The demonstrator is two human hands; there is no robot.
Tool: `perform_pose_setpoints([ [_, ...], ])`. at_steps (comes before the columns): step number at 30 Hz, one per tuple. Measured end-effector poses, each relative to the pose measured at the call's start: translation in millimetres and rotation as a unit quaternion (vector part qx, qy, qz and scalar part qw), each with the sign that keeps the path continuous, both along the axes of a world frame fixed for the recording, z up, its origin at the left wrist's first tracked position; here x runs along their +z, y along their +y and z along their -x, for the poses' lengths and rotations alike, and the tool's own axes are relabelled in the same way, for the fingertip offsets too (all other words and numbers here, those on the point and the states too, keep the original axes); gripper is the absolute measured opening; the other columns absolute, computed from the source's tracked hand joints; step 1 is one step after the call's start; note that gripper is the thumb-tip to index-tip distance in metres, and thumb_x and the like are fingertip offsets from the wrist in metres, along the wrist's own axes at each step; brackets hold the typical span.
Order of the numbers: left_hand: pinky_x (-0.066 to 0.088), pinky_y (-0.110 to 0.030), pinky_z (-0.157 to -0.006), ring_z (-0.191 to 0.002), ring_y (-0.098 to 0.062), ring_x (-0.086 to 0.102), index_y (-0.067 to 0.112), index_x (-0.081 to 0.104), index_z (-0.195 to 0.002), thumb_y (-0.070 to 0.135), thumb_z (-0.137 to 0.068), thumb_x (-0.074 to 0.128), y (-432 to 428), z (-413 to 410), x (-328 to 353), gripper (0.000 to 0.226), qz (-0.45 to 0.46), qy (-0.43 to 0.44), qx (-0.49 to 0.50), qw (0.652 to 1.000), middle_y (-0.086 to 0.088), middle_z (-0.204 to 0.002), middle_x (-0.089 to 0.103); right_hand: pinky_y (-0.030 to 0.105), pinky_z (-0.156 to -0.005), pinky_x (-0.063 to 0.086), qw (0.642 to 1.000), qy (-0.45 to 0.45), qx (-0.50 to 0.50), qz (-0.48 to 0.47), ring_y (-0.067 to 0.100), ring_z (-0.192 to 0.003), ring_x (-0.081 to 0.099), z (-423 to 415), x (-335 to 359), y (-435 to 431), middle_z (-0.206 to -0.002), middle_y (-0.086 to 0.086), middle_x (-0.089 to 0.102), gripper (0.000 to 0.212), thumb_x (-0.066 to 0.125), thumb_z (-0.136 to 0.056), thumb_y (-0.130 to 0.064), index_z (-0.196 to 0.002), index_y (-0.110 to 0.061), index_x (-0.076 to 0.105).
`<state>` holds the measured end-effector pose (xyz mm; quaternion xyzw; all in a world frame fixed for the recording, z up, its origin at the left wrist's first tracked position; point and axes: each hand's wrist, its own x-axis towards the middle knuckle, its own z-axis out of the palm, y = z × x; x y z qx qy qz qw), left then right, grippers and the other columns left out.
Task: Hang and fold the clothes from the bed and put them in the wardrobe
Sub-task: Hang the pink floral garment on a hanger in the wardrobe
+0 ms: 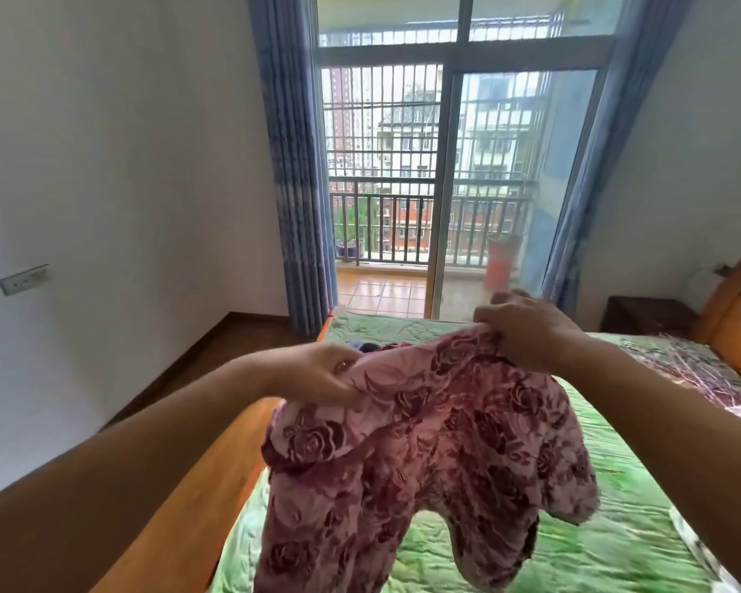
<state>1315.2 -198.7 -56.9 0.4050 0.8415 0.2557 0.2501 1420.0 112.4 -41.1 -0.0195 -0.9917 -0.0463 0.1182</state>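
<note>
While it hangs lifted, garment (424,442): pink and maroon rose-patterned fleece, from frame centre toward 6 o'clock, two lobes drooping at its lower edge.
Left hand (321,372): pinches the garment's upper edge at its 10 o'clock corner, thumb and fingers curled on cloth.
Right hand (527,331): grips the upper edge at 1 o'clock, fingers bunched in fabric.
Bed (595,549): green quilted cover, beneath the garment.
Other clothes (369,347): dark heap at the garment's 12 o'clock, on the bed's far end.
Balcony door (445,186): glazed, at 12 o'clock.
</note>
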Motion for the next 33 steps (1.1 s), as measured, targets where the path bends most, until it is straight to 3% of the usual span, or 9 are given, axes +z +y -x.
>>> perform_pose_setpoints([
  [5, 0.056, -0.037, -0.088, -0.098, -0.013, 0.070, 0.021, 0.064, -0.124, 0.036, -0.093, 0.068, 12, -13, -23, 0.035, 0.062, -0.138, -0.068, 0.986, -0.008, -0.115, 0.072, 0.041, -0.091, 0.050, 0.990, 0.095, 0.063, -0.082, 0.022, -0.114, 0.044, -7, -1, -22, -0.119, 0.003, 0.040, 0.028, 0.069, -0.088, -0.024, -0.113, -0.033, 0.065],
  [11, 0.055, -0.033, -0.097, -0.111, -0.011, 0.063, 0.027, 0.048, -0.143, 0.024, -0.094, 0.069, 26, -7, -18, 0.054, -0.099, 0.104, 0.059, 0.988, 0.001, -0.129, 0.063, 0.021, -0.067, 0.059, 0.975, 0.129, 0.165, -0.080, 0.004, -0.100, 0.036, -14, -12, -53, -0.116, 0.002, 0.042, 0.031, 0.080, -0.077, -0.019, -0.105, -0.028, 0.068],
  [15, 0.042, -0.031, -0.110, -0.134, -0.018, 0.045, 0.029, 0.035, -0.153, 0.020, -0.085, 0.078, 46, -3, -10, 0.080, -0.133, 0.198, 0.025, 0.971, -0.003, -0.151, 0.044, 0.022, -0.067, 0.058, 0.940, 0.165, 0.283, -0.090, 0.011, -0.099, 0.049, -14, -10, -66, -0.112, 0.007, 0.051, 0.024, 0.067, -0.087, -0.017, -0.111, -0.023, 0.071],
  [19, 0.037, -0.013, -0.088, -0.106, -0.011, 0.053, 0.010, 0.049, -0.139, 0.003, -0.088, 0.068, 72, -7, 0, 0.055, -0.056, 0.206, -0.014, 0.977, 0.008, -0.114, 0.056, 0.032, -0.085, 0.057, 0.930, 0.185, 0.305, -0.085, 0.016, -0.109, 0.050, -18, -3, -79, -0.126, 0.005, 0.053, 0.024, 0.061, -0.099, -0.029, -0.120, -0.018, 0.064],
  [22, 0.050, -0.023, -0.071, -0.075, 0.002, 0.054, 0.005, 0.059, -0.111, -0.003, -0.085, 0.063, 75, -1, -12, 0.028, -0.098, 0.137, -0.091, 0.981, 0.012, -0.083, 0.053, 0.032, -0.081, 0.055, 0.921, 0.208, 0.306, -0.121, 0.021, -0.101, 0.054, -21, -8, -72, -0.113, 0.007, 0.059, 0.023, 0.064, -0.099, -0.026, -0.119, -0.017, 0.060],
  [25, 0.052, -0.030, -0.075, -0.079, -0.009, 0.059, 0.007, 0.066, -0.105, 0.008, -0.084, 0.060, 77, -9, -20, 0.021, -0.106, 0.157, -0.034, 0.981, 0.005, -0.086, 0.063, 0.032, -0.075, 0.051, 0.910, 0.221, 0.304, -0.177, 0.022, -0.094, 0.054, -24, -19, -62, -0.110, 0.010, 0.060, 0.022, 0.056, -0.100, -0.019, -0.119, -0.019, 0.068],
  [27, 0.053, -0.035, -0.085, -0.089, -0.018, 0.064, 0.015, 0.066, -0.109, 0.007, -0.086, 0.060, 78, -9, -20, 0.025, -0.096, 0.214, 0.037, 0.971, 0.001, -0.095, 0.068, 0.034, -0.076, 0.053, 0.929, 0.191, 0.274, -0.157, 0.022, -0.093, 0.056, -26, -25, -62, -0.111, 0.009, 0.057, 0.032, 0.052, -0.098, -0.018, -0.127, -0.024, 0.063],
  [31, 0.054, -0.039, -0.065, -0.070, -0.020, 0.059, 0.023, 0.049, -0.091, 0.007, -0.076, 0.057, 73, -1, -14, 0.023, -0.137, 0.324, 0.049, 0.935, 0.009, -0.078, 0.055, 0.028, -0.053, 0.050, 0.968, 0.184, 0.169, 0.022, 0.023, -0.079, 0.064, -37, -53, -73, -0.113, 0.005, 0.051, 0.042, 0.061, -0.095, -0.019, -0.133, -0.034, 0.051],
  [33, 0.051, -0.038, -0.064, -0.071, -0.022, 0.058, 0.025, 0.046, -0.094, 0.012, -0.077, 0.056, 72, -3, -8, 0.024, -0.131, 0.365, 0.049, 0.921, 0.009, -0.080, 0.052, 0.033, -0.057, 0.054, 0.959, 0.219, 0.109, 0.141, 0.026, -0.084, 0.064, -43, -78, -95, -0.118, 0.003, 0.049, 0.037, 0.053, -0.100, -0.036, -0.137, -0.032, 0.046],
])
